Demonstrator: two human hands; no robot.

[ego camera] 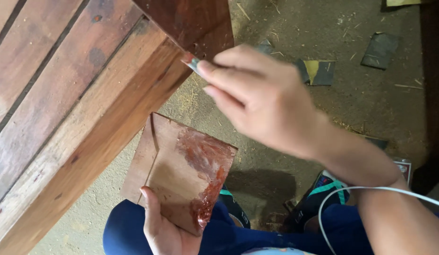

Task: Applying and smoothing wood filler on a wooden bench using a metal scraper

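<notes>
My right hand pinches a small scraper right at the bench's edge. Left hand grips a putty-smeared board, open floor beyond.

- Slatted wooden frame: bare planks, matt and dull, blotched with dark stains; its upper corner is deep red-brown with a slight sheen.
- Flat wood offcut in my left hand: smooth, matt brown, with a wet, glossy red-brown smear down one side.
- Small tool in my right hand: tip coated in the same reddish paste.
- Floor: rough, dusty, strewn with wood shavings.
- Dark, matt scraps, like worn abrasive paper.
- Trousers: blue cloth.
</notes>
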